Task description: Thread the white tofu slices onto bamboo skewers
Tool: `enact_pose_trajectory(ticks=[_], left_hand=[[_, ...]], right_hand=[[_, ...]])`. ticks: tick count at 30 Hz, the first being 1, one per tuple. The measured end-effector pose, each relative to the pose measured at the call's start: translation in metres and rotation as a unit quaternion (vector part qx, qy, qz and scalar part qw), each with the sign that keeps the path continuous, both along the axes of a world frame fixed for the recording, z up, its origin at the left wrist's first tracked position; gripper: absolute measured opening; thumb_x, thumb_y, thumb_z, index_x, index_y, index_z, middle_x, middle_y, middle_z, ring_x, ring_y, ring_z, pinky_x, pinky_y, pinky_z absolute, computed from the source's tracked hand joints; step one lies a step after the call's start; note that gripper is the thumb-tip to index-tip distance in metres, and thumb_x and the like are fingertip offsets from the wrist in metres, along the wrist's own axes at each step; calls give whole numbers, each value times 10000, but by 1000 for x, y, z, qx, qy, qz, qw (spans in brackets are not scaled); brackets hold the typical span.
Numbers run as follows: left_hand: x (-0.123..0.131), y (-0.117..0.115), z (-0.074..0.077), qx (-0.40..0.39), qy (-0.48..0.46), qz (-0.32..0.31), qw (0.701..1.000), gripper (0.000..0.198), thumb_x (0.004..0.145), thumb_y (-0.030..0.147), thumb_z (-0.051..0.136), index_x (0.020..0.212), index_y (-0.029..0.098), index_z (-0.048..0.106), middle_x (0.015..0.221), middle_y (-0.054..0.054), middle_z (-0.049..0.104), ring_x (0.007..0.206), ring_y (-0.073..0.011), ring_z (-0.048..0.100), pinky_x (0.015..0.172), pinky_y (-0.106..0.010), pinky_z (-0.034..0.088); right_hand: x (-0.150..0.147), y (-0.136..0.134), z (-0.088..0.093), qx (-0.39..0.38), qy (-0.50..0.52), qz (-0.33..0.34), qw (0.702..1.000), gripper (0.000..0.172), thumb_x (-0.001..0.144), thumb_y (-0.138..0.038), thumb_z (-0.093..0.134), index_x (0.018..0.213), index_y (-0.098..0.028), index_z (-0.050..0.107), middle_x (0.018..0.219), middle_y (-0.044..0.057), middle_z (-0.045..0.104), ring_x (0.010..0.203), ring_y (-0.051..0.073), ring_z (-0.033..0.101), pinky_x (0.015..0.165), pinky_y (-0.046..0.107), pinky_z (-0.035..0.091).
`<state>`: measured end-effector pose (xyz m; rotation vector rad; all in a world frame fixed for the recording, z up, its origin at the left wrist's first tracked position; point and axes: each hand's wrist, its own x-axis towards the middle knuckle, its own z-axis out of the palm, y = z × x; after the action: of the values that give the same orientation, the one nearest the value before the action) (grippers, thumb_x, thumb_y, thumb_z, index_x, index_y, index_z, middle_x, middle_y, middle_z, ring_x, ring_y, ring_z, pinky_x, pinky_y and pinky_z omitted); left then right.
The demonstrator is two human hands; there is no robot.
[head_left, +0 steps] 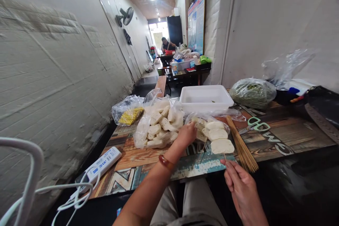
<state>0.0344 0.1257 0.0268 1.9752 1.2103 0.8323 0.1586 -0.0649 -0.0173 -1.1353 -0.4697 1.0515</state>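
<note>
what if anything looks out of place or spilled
A dark fleck sits in the white tub, odd against its pale floor; the white cord lies tangled by the power strip. Nothing looks spilled.

We hold thin stick (225, 156), pointing away from us; three pale, flat oval slices (218, 134) line up along it. Just left lie more pale pieces (200, 125), perhaps similar slices, partly hidden from us.

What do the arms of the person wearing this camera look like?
The left arm wears a smooth, rounded, reddish-brown bangle, with no sleeve showing. The left grip and right grip are bare: no gloves.
</note>
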Motion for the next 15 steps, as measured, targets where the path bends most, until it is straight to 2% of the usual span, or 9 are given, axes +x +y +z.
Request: enact_pose_trajectory(ticks=[3, 7, 9, 11, 15], left_hand=[[6, 8, -4, 0, 60, 18, 998, 235, 806, 116, 557, 1018, 146, 654, 1105, -189, 657, 1111, -325, 572, 1015, -443, 356], [3, 14, -2, 1, 90, 33, 995, 118, 760, 103, 578, 843, 148, 648, 982, -160, 674, 1043, -311, 596, 958, -417, 387], [-1, 16, 1, 1, 81, 34, 996, 71, 773, 140, 572, 730, 160, 625, 847, -121, 672, 957, -281, 614, 889, -376, 416], [-7, 17, 6, -1, 56, 35, 998, 152, 798, 190, 552, 655, 166, 596, 703, -75, 631, 821, -236, 615, 781, -330, 436], [-18, 17, 17, -25, -29, 29, 999, 249, 848, 299, 477, 711, 146, 616, 559, 8, 525, 533, -127, 490, 548, -242, 369]], right_hand=[[0, 5, 2, 3, 6, 11, 1000, 386, 739, -501, 760, 906, -155, 722, 475, -80, 425, 459, 85, 322, 416, 209, 251], [-1, 12, 1, 8, 17, 27, 999, 354, 742, -490, 767, 868, -164, 714, 461, -81, 422, 458, 76, 305, 416, 204, 236], [-2, 16, 0, 11, 25, 35, 999, 345, 739, -488, 772, 863, -172, 707, 463, -80, 428, 460, 74, 298, 414, 202, 230], [-4, 19, 0, 14, 34, 44, 998, 346, 733, -490, 775, 854, -174, 703, 461, -80, 424, 457, 71, 287, 413, 201, 222], [-12, 27, 3, 17, 48, 65, 997, 349, 726, -493, 776, 840, -172, 697, 455, -84, 409, 442, 61, 274, 414, 197, 200]])
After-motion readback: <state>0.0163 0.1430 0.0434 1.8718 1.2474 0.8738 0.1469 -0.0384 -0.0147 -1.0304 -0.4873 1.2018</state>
